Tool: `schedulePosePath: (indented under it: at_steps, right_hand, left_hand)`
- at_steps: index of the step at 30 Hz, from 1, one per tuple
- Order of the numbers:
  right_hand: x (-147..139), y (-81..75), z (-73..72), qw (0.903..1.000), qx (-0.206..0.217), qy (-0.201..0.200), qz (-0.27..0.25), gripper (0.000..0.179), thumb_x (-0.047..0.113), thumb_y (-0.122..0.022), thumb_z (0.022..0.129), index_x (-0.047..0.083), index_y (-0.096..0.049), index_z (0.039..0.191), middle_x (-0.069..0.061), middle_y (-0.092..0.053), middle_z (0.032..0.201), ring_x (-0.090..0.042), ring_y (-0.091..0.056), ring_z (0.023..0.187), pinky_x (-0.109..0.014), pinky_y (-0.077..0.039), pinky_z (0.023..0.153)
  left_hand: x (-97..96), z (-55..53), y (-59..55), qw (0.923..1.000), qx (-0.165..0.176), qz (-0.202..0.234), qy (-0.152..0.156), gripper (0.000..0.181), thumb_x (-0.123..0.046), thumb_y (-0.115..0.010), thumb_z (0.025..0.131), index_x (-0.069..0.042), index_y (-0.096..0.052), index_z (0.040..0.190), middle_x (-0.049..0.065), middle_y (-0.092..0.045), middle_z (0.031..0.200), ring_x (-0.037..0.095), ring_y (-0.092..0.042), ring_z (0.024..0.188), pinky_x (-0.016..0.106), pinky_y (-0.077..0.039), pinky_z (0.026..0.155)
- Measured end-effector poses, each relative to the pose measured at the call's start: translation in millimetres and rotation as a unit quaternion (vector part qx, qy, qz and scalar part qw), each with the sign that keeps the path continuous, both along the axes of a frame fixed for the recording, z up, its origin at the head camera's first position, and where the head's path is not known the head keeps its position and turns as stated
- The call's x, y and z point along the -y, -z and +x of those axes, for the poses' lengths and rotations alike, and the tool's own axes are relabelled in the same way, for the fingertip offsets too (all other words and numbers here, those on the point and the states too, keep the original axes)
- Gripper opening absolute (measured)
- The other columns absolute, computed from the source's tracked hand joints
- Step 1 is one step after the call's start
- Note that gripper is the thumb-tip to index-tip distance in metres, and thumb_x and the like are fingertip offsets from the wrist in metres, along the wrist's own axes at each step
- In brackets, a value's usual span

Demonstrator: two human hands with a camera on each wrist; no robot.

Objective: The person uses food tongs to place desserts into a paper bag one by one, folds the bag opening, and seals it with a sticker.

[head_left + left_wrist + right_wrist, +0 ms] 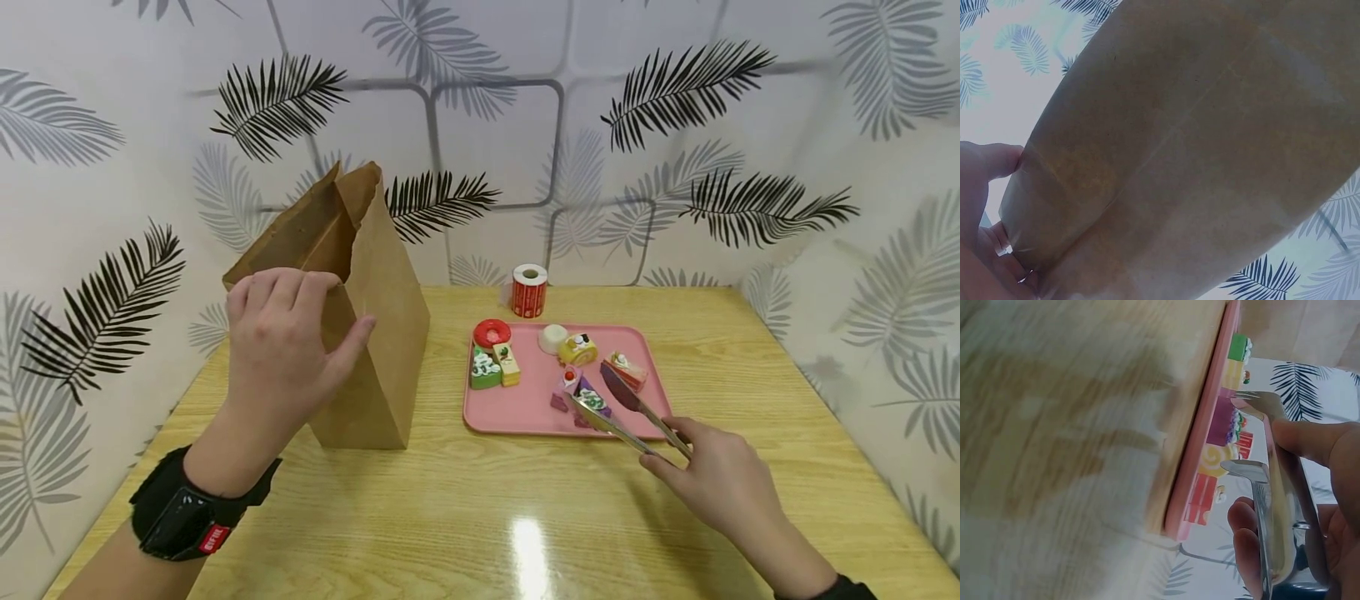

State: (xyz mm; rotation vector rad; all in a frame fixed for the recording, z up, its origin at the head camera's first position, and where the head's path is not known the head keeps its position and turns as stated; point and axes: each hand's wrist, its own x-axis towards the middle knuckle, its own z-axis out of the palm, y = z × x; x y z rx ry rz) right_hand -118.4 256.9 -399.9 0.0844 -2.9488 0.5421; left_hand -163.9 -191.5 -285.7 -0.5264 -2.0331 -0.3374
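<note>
A person's left hand (281,337) is gripping the near rim of a brown paper bag (393,350) standing open on a wooden table (435,517). The right hand (722,477) is holding metal tongs (622,392), their tips standing apart beside a purple cake slice (591,400) on a pink tray (517,412); I cannot tell if they are touching it. Other small cakes (486,377) are sharing the tray.

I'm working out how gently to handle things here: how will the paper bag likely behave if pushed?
The bag looks thin-walled and creased, so it would probably bend or crumple. Being taller than its base is wide, it may tip if pushed near the top, though the left hand gripping it there might steady it.
</note>
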Motion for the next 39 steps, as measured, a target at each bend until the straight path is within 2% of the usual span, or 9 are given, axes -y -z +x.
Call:
schedulePosePath:
  at_steps: [6, 13, 17, 24, 33, 36, 39]
  right_hand:
    - [-1.9, 6.9, -2.2, 1.0000, 0.001, -0.002, 0.008, 0.059, 0.046, -0.084, 0.084, 0.008, -0.072, 0.127, 0.004, -0.043, 0.059, -0.014, -0.037, 0.055, -0.030, -0.026, 0.046]
    - [-2.6, 11.7, -3.9, 0.9997, -0.008, -0.010, 0.020, 0.050, 0.040, -0.084, 0.085, 0.009, -0.075, 0.124, 0.005, -0.049, 0.061, -0.016, -0.043, 0.058, -0.032, -0.029, 0.047]
    - [-1.4, 10.5, -4.0, 0.9997, -0.001, -0.011, 0.020, 0.048, 0.037, -0.083, 0.086, 0.008, -0.074, 0.124, 0.004, -0.047, 0.059, -0.016, -0.041, 0.056, -0.032, -0.028, 0.046]
    - [-0.1, 7.9, -3.2, 0.9997, 0.008, -0.010, 0.022, 0.044, 0.034, -0.082, 0.088, 0.006, -0.074, 0.121, 0.003, -0.053, 0.062, -0.016, -0.044, 0.056, -0.032, -0.030, 0.046]
    - [-5.8, -0.6, -5.7, 0.9998, 0.002, -0.009, 0.020, 0.047, 0.035, -0.082, 0.089, 0.004, -0.073, 0.123, 0.002, -0.056, 0.063, -0.015, -0.042, 0.055, -0.031, -0.029, 0.047]
    - [-6.5, -4.1, -6.8, 0.9997, -0.004, -0.013, 0.018, 0.046, 0.034, -0.082, 0.089, 0.004, -0.073, 0.122, -0.001, -0.064, 0.068, -0.014, -0.043, 0.054, -0.030, -0.029, 0.046]
    - [-6.9, -7.2, -7.3, 0.9997, -0.012, -0.015, 0.018, 0.044, 0.033, -0.082, 0.089, 0.005, -0.074, 0.122, -0.009, -0.075, 0.082, -0.014, -0.045, 0.055, -0.030, -0.031, 0.045]
  left_hand:
    - [0.2, -0.4, 1.6, 1.0000, -0.003, 0.002, 0.001, 0.045, -0.033, -0.076, 0.088, 0.002, -0.063, 0.113, 0.022, -0.062, 0.094, 0.046, -0.053, 0.099, 0.061, -0.035, 0.096]
    - [0.5, -0.8, 2.1, 1.0000, -0.006, 0.005, 0.001, 0.045, -0.033, -0.077, 0.087, 0.002, -0.063, 0.112, 0.021, -0.062, 0.094, 0.046, -0.053, 0.099, 0.061, -0.035, 0.095]
    - [0.5, -1.1, 2.0, 0.9999, -0.006, 0.007, 0.004, 0.044, -0.032, -0.076, 0.087, 0.002, -0.063, 0.112, 0.021, -0.062, 0.094, 0.046, -0.053, 0.099, 0.060, -0.035, 0.095]
    - [1.2, -1.2, 1.8, 0.9999, -0.005, 0.011, 0.003, 0.044, -0.032, -0.076, 0.087, 0.002, -0.063, 0.112, 0.021, -0.062, 0.094, 0.045, -0.053, 0.099, 0.059, -0.034, 0.095]
    - [-0.2, -1.5, 0.3, 0.9999, -0.003, 0.013, 0.002, 0.043, -0.031, -0.077, 0.087, 0.002, -0.064, 0.112, 0.021, -0.062, 0.094, 0.045, -0.053, 0.099, 0.060, -0.034, 0.096]
    - [-0.7, -1.7, -0.2, 0.9999, -0.002, 0.011, 0.002, 0.044, -0.031, -0.077, 0.087, 0.002, -0.064, 0.112, 0.021, -0.062, 0.094, 0.045, -0.053, 0.099, 0.060, -0.034, 0.096]
    - [-1.0, -1.9, -0.7, 1.0000, -0.002, 0.005, 0.000, 0.045, -0.033, -0.077, 0.087, 0.002, -0.063, 0.113, 0.021, -0.062, 0.095, 0.045, -0.053, 0.099, 0.060, -0.035, 0.096]
